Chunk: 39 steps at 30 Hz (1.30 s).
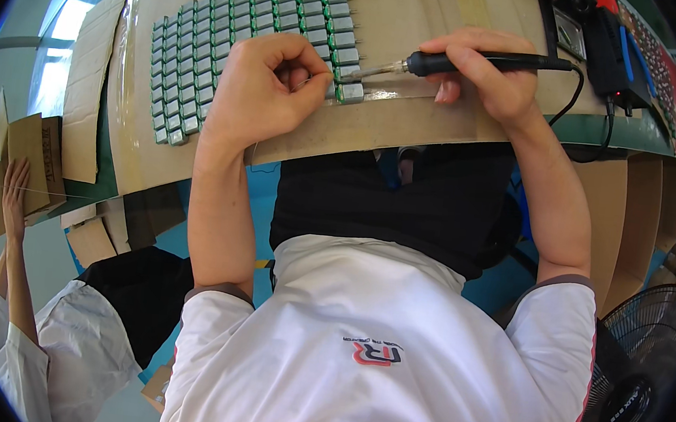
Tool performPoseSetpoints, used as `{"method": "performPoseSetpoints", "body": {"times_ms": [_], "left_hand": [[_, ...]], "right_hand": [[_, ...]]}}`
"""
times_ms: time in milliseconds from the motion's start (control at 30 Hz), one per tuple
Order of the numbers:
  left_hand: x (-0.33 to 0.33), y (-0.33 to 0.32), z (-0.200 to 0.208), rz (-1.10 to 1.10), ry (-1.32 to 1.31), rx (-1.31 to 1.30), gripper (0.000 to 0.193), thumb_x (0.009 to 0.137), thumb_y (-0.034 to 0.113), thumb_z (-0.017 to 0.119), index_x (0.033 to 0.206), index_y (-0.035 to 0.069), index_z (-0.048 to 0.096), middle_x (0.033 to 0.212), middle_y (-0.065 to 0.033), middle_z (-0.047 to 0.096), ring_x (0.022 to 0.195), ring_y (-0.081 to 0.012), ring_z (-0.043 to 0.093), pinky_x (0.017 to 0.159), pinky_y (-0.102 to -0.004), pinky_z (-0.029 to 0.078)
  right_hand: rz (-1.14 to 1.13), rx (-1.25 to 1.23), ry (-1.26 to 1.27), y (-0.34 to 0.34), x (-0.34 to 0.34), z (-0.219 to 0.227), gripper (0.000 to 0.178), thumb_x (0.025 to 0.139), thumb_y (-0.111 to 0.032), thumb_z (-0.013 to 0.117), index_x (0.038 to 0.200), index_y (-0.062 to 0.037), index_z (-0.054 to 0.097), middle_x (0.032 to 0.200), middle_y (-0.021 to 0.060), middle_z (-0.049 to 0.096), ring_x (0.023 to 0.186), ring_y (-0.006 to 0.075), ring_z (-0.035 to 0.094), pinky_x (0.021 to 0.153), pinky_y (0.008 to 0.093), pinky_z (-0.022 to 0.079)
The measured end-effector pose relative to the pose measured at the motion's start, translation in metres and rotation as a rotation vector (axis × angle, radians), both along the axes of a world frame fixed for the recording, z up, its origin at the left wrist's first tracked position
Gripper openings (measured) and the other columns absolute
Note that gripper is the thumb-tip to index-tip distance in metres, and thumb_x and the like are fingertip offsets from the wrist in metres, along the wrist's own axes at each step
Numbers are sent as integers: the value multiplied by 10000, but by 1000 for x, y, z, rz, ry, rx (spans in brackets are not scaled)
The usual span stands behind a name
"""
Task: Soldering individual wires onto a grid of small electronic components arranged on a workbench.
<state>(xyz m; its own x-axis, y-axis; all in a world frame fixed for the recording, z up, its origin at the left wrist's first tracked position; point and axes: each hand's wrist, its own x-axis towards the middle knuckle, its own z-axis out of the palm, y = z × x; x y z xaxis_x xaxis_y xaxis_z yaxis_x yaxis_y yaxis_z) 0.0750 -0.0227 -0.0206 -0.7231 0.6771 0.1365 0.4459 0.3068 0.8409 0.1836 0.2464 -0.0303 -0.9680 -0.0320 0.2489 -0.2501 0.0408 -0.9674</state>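
Note:
My right hand (pixel 497 76) is closed around the black handle of a soldering iron (pixel 429 63). The iron's metal tip points left and meets the near right corner of a grid of small grey block-shaped components (pixel 292 7) set on green circuit boards. Just left of the tip, my left hand (pixel 273 87) pinches what looks like a thin solder wire (pixel 255 152); a fine strand trails below the palm, and the fingers hide most of it. This hand rests over the near rows of the grid, covering some blocks.
Brown cardboard covers the green-edged table (pixel 411 128). At the right, the iron's cord (pixel 573 91) runs by a black box (pixel 624 72) and tools. A standing fan (pixel 630 394) is at lower right. On the left, a co-worker's hand (pixel 16 188) touches a cardboard box (pixel 30 153).

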Motion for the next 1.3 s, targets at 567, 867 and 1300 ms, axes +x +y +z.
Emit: {"method": "performPoseSetpoints", "body": {"times_ms": [567, 867, 1300], "left_hand": [[-1, -3, -4, -43, -2, 13, 57, 716, 16, 735, 737, 13, 682, 609, 32, 534, 546, -27, 428, 492, -204, 349], [-1, -3, -2, -60, 5, 26, 56, 714, 14, 738, 739, 5, 689, 617, 23, 542, 548, -32, 434, 492, -207, 353], [-1, -2, -2, -82, 15, 27, 45, 725, 7, 731, 743, -5, 691, 626, 12, 547, 557, -42, 438, 497, -213, 352]], "right_hand": [[31, 27, 25, 1, 0, 2, 196, 948, -72, 597, 1009, 47, 739, 851, 128, 728, 596, 122, 667, 608, 242, 580], [43, 46, 19, 0, 0, 4, 195, 946, -69, 596, 1009, 48, 739, 857, 128, 730, 592, 124, 669, 620, 247, 589], [63, 44, 39, 2, -1, 2, 202, 948, -65, 586, 1018, 50, 736, 859, 132, 731, 590, 122, 666, 628, 251, 592]]}}
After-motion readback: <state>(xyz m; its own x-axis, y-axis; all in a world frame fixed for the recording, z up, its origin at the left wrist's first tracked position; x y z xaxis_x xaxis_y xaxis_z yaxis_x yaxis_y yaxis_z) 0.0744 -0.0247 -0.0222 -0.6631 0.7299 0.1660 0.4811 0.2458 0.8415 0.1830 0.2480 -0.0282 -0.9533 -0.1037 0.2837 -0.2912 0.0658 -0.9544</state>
